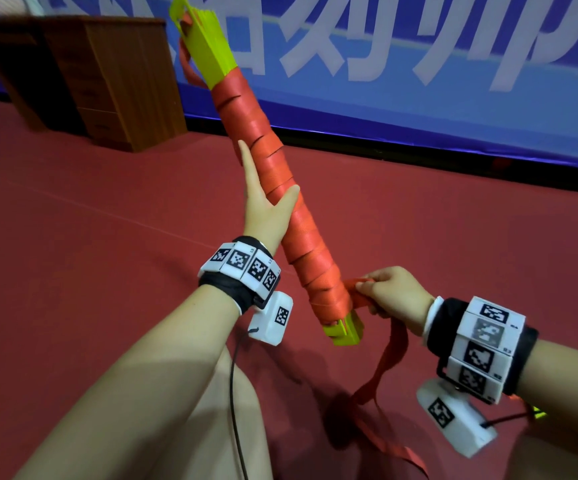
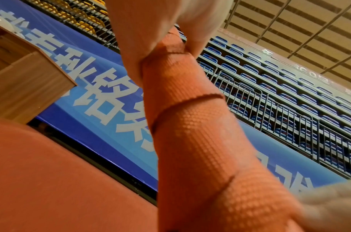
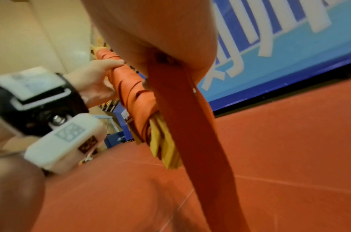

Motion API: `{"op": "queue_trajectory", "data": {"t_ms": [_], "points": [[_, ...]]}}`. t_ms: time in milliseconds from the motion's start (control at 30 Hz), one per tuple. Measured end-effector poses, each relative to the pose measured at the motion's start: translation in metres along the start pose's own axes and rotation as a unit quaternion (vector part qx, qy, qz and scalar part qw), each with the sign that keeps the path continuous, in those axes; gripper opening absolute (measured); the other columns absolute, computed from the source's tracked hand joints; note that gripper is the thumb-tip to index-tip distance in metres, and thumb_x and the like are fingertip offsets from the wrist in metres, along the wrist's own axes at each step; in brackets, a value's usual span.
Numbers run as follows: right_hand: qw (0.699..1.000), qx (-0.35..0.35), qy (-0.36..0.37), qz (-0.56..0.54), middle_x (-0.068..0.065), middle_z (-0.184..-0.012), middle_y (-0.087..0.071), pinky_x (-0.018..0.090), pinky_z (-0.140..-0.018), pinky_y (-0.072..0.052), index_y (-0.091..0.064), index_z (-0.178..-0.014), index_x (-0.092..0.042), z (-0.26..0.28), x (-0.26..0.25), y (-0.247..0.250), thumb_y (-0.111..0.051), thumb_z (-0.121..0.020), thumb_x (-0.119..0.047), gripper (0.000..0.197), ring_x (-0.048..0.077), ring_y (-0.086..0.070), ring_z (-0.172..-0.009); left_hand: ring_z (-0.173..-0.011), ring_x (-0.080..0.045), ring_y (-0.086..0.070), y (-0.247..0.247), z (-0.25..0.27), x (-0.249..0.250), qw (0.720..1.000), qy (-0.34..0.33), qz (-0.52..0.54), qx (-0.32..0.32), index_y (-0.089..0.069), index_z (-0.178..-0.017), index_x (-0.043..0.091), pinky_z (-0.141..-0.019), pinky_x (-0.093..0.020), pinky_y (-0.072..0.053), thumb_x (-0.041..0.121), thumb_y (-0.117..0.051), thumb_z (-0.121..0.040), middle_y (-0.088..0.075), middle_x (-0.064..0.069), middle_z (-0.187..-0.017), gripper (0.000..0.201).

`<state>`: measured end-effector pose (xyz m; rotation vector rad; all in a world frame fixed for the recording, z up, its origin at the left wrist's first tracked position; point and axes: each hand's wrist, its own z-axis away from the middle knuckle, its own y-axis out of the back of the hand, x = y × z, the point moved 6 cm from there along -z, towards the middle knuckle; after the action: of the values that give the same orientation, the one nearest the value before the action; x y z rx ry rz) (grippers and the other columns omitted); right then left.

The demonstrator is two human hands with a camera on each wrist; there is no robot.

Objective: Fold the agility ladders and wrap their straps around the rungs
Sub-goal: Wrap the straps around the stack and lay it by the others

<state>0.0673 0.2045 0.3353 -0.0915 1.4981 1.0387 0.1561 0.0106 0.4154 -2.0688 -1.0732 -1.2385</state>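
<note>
Tilted yellow rungs (image 1: 211, 53), orange-strap-wrapped (image 1: 273, 174)

strap tail (image 1: 415, 462) cut off, banner lettering (image 1: 367, 36) cropped
</note>
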Motion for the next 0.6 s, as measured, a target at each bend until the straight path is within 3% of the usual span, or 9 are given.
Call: {"op": "queue_trajectory", "data": {"t_ms": [67, 133, 200, 267, 333, 400, 433, 500, 600], "points": [[0.998, 0.041, 0.048, 0.019, 0.0, -0.051, -0.056, 0.023, -0.05, -0.042, -0.071, -0.082, -0.006, 0.003, -0.009, 0.004, -0.05, -0.094, -0.009, 0.024, 0.007, -0.048, -0.04, -0.134, -0.004, -0.032, -0.002, 0.001, -0.003, 0.999, 0.012, 0.003, 0.035, 0.001, -0.155, 0.034, -0.107, -0.017, -0.027, 0.009, -0.064, -0.087, -0.023, 0.008, -0.15, 0.097], [0.991, 0.059, 0.114, 0.042, 0.001, -0.074, -0.064, 0.027, -0.058, -0.046, -0.067, -0.101, -0.011, 0.009, -0.022, 0.002, -0.053, -0.095, -0.018, 0.017, 0.013, -0.059, -0.056, -0.123, 0.002, -0.031, -0.003, 0.003, -0.006, 0.996, 0.027, 0.007, 0.079, 0.0, -0.155, 0.033, -0.099, -0.009, -0.027, 0.01, -0.064, -0.088, -0.025, 0.007, -0.148, 0.096], [0.988, 0.035, 0.137, 0.064, 0.005, -0.098, -0.065, 0.033, -0.056, -0.053, -0.05, -0.13, -0.024, 0.016, -0.028, -0.007, -0.062, -0.09, -0.034, 0.044, 0.023, -0.069, -0.069, -0.124, 0.001, -0.033, -0.002, 0.004, -0.011, 0.991, 0.047, 0.022, 0.12, 0.001, -0.155, 0.031, -0.104, -0.015, -0.027, 0.011, -0.066, -0.088, -0.027, 0.001, -0.153, 0.097], [0.97, 0.025, 0.159, 0.184, 0.008, -0.113, -0.059, 0.033, -0.063, -0.057, -0.037, -0.143, -0.026, 0.016, -0.029, -0.012, -0.069, -0.083, -0.043, 0.07, 0.028, -0.07, -0.077, -0.12, -0.004, -0.043, -0.003, 0.006, -0.016, 0.986, 0.08, 0.053, 0.139, 0.003, -0.155, 0.03, -0.106, -0.023, -0.033, 0.012, -0.067, -0.088, -0.032, -0.001, -0.151, 0.099], [0.96, 0.03, 0.174, 0.219, 0.006, -0.114, -0.059, 0.031, -0.063, -0.057, -0.042, -0.139, -0.028, 0.015, -0.03, -0.008, -0.07, -0.083, -0.039, 0.064, 0.025, -0.068, -0.075, -0.115, -0.006, -0.047, -0.006, 0.008, -0.021, 0.98, 0.116, 0.082, 0.136, 0.003, -0.155, 0.03, -0.106, -0.026, -0.036, 0.015, -0.066, -0.089, -0.034, -0.002, -0.152, 0.097], [0.974, 0.013, 0.176, 0.141, 0.002, -0.107, -0.065, 0.033, -0.056, -0.056, -0.051, -0.129, -0.03, 0.011, -0.03, -0.001, -0.071, -0.083, -0.031, 0.05, 0.025, -0.069, -0.069, -0.123, -0.01, -0.048, -0.008, 0.005, -0.021, 0.977, 0.13, 0.123, 0.119, 0.002, -0.155, 0.033, -0.112, -0.033, -0.035, 0.021, -0.064, -0.088, -0.032, -0.002, -0.155, 0.095], [0.98, -0.002, 0.176, 0.09, -0.001, -0.103, -0.067, 0.034, -0.058, -0.057, -0.054, -0.125, -0.03, 0.009, -0.03, 0.002, -0.073, -0.083, -0.026, 0.047, 0.023, -0.071, -0.072, -0.129, -0.012, -0.046, -0.007, 0.003, -0.018, 0.975, 0.129, 0.146, 0.107, 0.001, -0.155, 0.035, -0.114, -0.038, -0.034, 0.025, -0.063, -0.085, -0.031, -0.001, -0.156, 0.095], [0.982, -0.053, 0.182, -0.014, -0.007, -0.1, -0.071, 0.027, -0.075, -0.057, -0.06, -0.122, -0.021, 0.008, -0.035, 0.005, -0.074, -0.082, -0.012, 0.044, 0.011, -0.071, -0.086, -0.131, -0.015, -0.047, -0.002, -0.003, -0.01, 0.974, 0.119, 0.177, 0.079, -0.003, -0.154, 0.038, -0.113, -0.043, -0.036, 0.03, -0.064, -0.079, -0.031, 0.002, -0.155, 0.097], [0.958, -0.161, 0.171, -0.164, -0.009, -0.094, -0.073, 0.017, -0.078, -0.053, -0.063, -0.113, -0.017, 0.012, -0.044, -0.001, -0.067, -0.082, 0.004, 0.037, 0.004, -0.068, -0.087, -0.123, -0.019, -0.056, 0.006, -0.011, -0.001, 0.976, 0.088, 0.193, 0.042, -0.003, -0.154, 0.035, -0.106, -0.047, -0.044, 0.021, -0.065, -0.083, -0.039, -0.002, -0.149, 0.096]]}}
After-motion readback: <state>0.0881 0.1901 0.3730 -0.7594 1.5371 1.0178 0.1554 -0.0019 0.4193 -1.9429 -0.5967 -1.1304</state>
